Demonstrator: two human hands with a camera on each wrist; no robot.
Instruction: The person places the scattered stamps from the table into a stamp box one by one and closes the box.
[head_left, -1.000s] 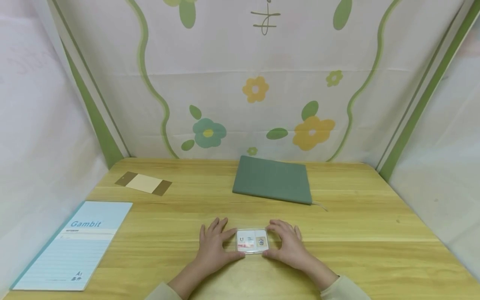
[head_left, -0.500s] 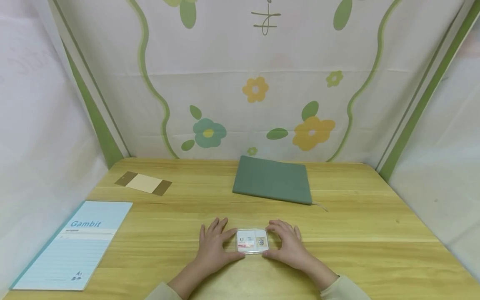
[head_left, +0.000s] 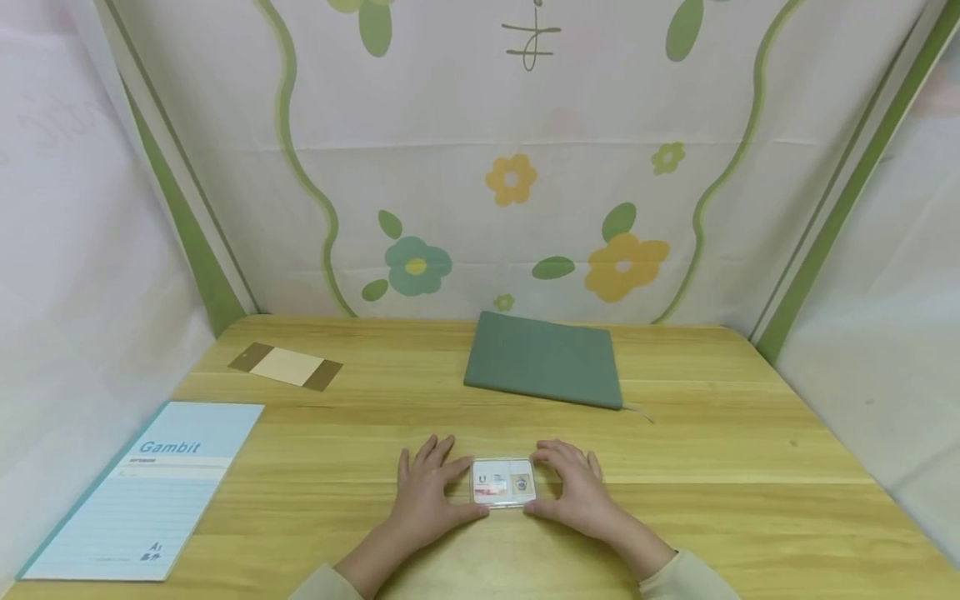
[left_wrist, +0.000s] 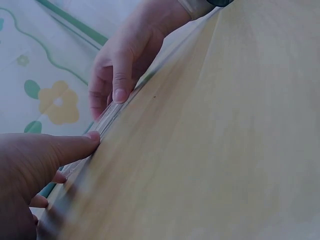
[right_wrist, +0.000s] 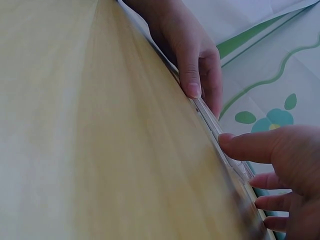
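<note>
A flat clear plastic card case (head_left: 503, 483) with a printed white insert lies near the front middle of the table. My left hand (head_left: 426, 495) grips its left end, thumb at the near corner and index finger at the far corner. Mirroring this, my right hand (head_left: 577, 495) holds the right end between thumb and index finger. From the left wrist, the case (left_wrist: 111, 117) appears edge-on, low against the wood, with the left thumb (left_wrist: 80, 149) on its near edge. The right wrist view has the right thumb (right_wrist: 247, 146) touching that same edge.
Beyond the hands lies a green notebook (head_left: 543, 360) with a ribbon. A light-blue Gambit notebook (head_left: 146, 492) is at the left edge, and a brown-and-cream card (head_left: 287, 367) sits at the back left. Patterned fabric walls (head_left: 450, 108) enclose the wooden table (head_left: 720, 467).
</note>
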